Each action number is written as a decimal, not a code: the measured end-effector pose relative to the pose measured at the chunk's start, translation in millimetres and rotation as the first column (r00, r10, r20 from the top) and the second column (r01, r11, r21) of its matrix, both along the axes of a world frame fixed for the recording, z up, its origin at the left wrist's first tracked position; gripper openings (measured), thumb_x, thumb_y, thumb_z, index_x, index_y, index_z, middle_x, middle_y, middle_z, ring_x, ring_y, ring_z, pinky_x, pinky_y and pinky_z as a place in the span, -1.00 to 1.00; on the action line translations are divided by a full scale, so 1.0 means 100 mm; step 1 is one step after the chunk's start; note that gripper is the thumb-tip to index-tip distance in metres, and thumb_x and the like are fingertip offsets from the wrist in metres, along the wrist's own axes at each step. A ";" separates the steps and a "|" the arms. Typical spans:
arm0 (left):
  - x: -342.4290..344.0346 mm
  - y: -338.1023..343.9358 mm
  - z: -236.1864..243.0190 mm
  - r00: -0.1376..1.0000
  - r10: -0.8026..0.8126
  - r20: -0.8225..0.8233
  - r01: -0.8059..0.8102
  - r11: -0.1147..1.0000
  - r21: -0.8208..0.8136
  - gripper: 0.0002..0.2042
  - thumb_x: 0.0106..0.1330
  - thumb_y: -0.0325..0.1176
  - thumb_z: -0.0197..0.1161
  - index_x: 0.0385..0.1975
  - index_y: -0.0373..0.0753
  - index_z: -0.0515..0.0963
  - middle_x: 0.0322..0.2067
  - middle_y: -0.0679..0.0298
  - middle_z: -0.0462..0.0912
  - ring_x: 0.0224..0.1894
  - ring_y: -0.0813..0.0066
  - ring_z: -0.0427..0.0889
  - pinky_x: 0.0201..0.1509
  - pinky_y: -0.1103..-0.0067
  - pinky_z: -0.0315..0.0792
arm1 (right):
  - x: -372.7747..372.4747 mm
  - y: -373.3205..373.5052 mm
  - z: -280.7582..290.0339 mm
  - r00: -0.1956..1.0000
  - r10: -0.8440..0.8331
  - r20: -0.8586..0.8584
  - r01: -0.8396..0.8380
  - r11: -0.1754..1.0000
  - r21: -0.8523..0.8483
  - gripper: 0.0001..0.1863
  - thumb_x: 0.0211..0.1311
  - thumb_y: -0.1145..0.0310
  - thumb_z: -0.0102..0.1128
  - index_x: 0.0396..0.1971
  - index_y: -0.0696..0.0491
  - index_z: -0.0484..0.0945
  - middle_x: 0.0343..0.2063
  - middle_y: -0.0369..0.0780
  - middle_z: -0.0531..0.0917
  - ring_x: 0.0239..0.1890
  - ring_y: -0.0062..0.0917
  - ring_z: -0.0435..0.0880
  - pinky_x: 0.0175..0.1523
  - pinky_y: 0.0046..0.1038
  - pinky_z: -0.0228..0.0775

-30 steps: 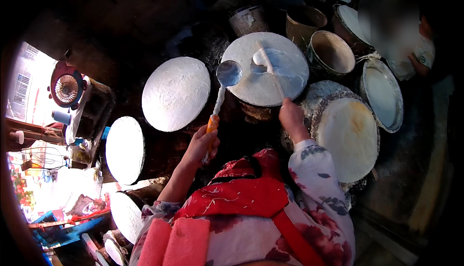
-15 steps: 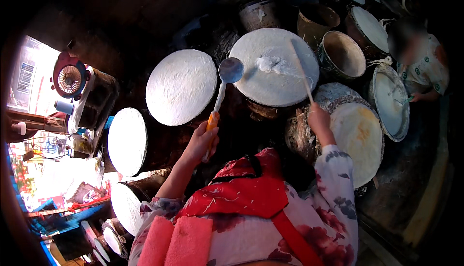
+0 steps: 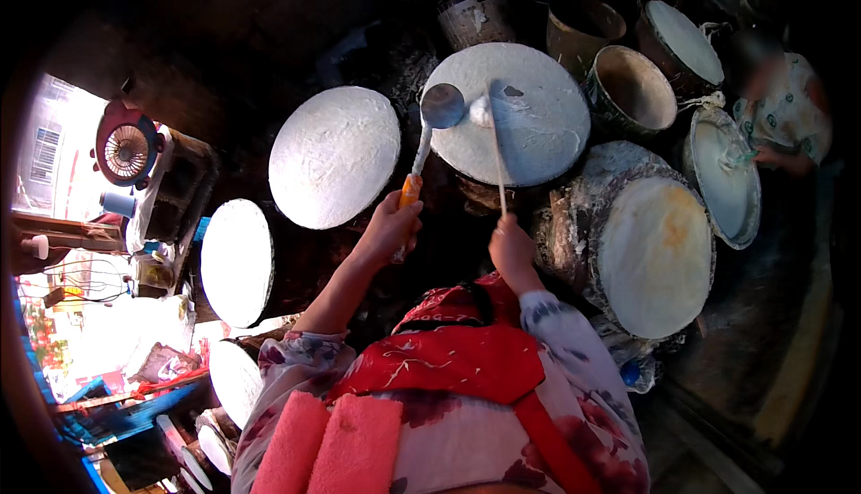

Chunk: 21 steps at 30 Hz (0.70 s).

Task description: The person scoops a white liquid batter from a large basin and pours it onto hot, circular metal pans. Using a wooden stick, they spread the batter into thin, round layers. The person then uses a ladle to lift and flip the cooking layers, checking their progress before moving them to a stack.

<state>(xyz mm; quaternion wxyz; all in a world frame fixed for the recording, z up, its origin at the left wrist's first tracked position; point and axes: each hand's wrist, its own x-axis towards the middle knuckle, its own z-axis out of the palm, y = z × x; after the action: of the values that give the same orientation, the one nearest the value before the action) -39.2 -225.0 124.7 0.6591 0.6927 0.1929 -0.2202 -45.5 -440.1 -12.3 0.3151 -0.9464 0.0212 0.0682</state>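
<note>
My left hand (image 3: 389,227) is closed around the orange-wrapped handle of a ladle (image 3: 442,106). The ladle's round bowl is over the left part of a large round white-coated disc (image 3: 547,148). Closed around a thin wooden stick (image 3: 500,157), my right hand (image 3: 513,253) is below the disc's near edge. The stick's far end lies across the disc's middle. Between stick and ladle sits a small white lump of wet-looking paste (image 3: 482,111). A dark patch shows on the disc just right of the stick, and the coating there looks thin.
Another white disc (image 3: 334,157) stands left, with one more (image 3: 237,262) beyond it. At right are a yellow-stained round white surface (image 3: 657,256), an open pot (image 3: 637,95) and a basin of pale liquid (image 3: 722,175) beside another person (image 3: 785,108). A fan (image 3: 127,148) stands far left.
My right hand and the stick have swept left across the disc. The white paste has gathered from a spread smear into a compact lump near the ladle. The ladle has shifted slightly right.
</note>
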 end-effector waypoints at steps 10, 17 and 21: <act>0.10 0.02 0.03 0.999 0.035 -0.030 -0.039 0.990 -0.133 -0.72 0.33 -0.24 0.04 -0.06 -0.19 0.26 -0.61 0.38 0.36 -0.75 0.61 0.37 -0.74 0.65 0.25 | 0.39 -0.33 -0.09 0.996 -0.090 -0.023 0.089 0.995 -0.044 -0.82 0.24 0.33 -0.10 -0.28 0.13 0.36 -0.46 -0.02 0.63 -0.36 -0.05 0.62 -0.26 -0.09 0.45; 0.12 0.01 0.08 0.989 0.084 -0.125 -0.128 0.906 -0.404 -0.74 0.36 -0.23 0.01 -0.05 -0.17 0.26 -0.61 0.38 0.32 -0.75 0.64 0.28 -0.72 0.71 0.16 | 0.45 0.17 -0.10 0.998 0.055 0.043 -0.061 0.986 0.152 -0.79 0.26 0.24 -0.06 -0.31 0.09 0.36 -0.46 0.01 0.59 -0.34 -0.05 0.59 -0.24 -0.07 0.42; -0.15 0.04 0.39 0.992 0.125 -0.006 -0.106 0.808 -0.580 -0.77 0.38 -0.24 -0.04 -0.05 -0.15 0.28 -0.62 0.37 0.29 -0.74 0.66 0.23 -0.71 0.73 0.08 | 0.41 0.00 0.24 0.967 0.038 0.251 -0.082 0.982 0.169 -0.81 0.29 0.25 -0.06 -0.33 0.08 0.36 -0.56 -0.01 0.58 -0.46 -0.02 0.57 -0.39 -0.05 0.38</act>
<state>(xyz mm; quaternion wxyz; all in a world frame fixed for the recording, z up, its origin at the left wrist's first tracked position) -54.4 -221.4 163.4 0.8536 0.4500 0.1480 -0.2167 -4.5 -439.8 11.8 0.3962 -0.9158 -0.0531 -0.0386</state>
